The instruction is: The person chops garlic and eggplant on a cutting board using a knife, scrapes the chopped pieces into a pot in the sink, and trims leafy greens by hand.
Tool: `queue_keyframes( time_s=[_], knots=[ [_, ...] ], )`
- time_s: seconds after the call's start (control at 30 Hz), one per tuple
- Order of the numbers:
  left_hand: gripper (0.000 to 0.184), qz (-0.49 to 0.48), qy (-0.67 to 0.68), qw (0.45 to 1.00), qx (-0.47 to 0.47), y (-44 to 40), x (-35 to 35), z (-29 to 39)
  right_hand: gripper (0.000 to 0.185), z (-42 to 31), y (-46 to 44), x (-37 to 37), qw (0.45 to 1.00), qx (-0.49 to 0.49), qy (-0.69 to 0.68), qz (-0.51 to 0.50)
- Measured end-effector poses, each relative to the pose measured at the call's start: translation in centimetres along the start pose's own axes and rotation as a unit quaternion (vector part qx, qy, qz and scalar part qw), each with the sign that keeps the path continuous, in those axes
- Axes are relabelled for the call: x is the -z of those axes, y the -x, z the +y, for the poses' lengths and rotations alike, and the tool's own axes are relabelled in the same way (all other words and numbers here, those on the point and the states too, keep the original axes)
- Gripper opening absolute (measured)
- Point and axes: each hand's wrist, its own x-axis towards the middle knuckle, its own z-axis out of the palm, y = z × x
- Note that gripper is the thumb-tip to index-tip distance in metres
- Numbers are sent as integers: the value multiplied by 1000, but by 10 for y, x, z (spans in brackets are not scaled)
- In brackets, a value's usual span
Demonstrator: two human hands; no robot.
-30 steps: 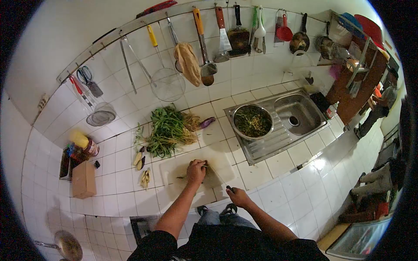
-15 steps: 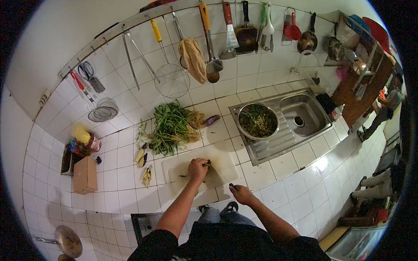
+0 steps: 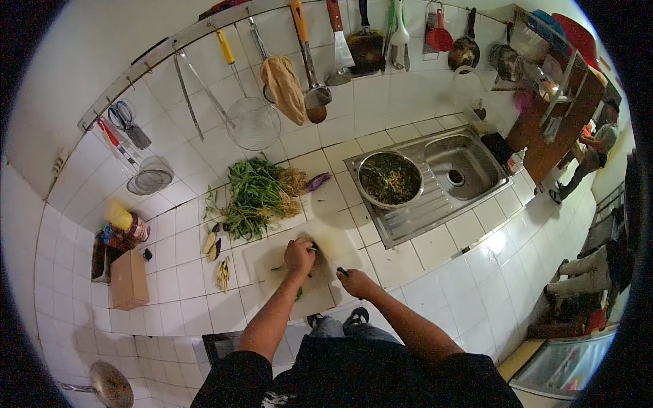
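My left hand is closed over a small dark-green vegetable piece on the white cutting board. Its exact kind is too small to tell. My right hand grips a knife by its black handle, just off the board's right side. The thin blade points toward my left hand and is hard to make out. A few green scraps lie on the board. Behind it is a heap of leafy greens with roots, with a purple eggplant beside the roots.
Cut eggplant pieces and pale strips lie left of the board. A metal bowl of chopped greens stands on the sink's drainboard. A cardboard box is at far left. Utensils hang along the wall. Another person stands far right.
The whole view has shifted slightly left. My left hand stays on the vegetable piece at the board, and my right hand still holds the knife beside it.
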Motion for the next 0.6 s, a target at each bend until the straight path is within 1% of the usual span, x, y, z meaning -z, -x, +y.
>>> queue_keyframes(
  time_s=[0.07,0.1,0.13,0.17,0.2,0.23,0.3,0.37,0.4,0.47,0.5,0.57,0.6],
  knots=[
    [21,0,5,1000,20,-1,-1,-5,65,-1,-16,-8,999,-13,11,35],
    [21,2,0,1000,14,-1,-1,-8,66,29,-35,-31,998,12,40,38],
    [21,-6,10,999,43,1,-2,-8,66,24,-25,-23,998,16,37,46],
    [21,-12,22,997,74,-3,-4,-9,65,23,-10,-14,999,-6,12,31],
    [21,-9,22,997,72,-5,0,-5,64,16,7,-3,999,-30,-11,13],
    [21,-3,15,998,58,-3,5,0,61,4,21,9,996,-77,-29,-17],
    [20,-1,8,999,52,2,5,-2,61,20,21,3,997,-68,-27,-12],
    [20,-4,84,995,59,1,-6,-17,61,27,27,-2,997,-63,-45,-8],
    [20,-6,84,995,58,1,-3,-16,61,30,29,-3,997,-61,-54,-7],
    [22,-23,120,985,118,-3,5,-13,60,33,29,-5,993,-72,-96,12],
    [22,-24,118,986,117,-5,8,-11,60,28,33,-4,990,-74,-113,36],
    [20,-61,128,982,124,-7,12,-8,60,18,44,1,988,-76,-129,44],
    [20,-64,127,982,123,-7,8,-14,61,15,48,1,986,-78,-141,51]
  ],
)
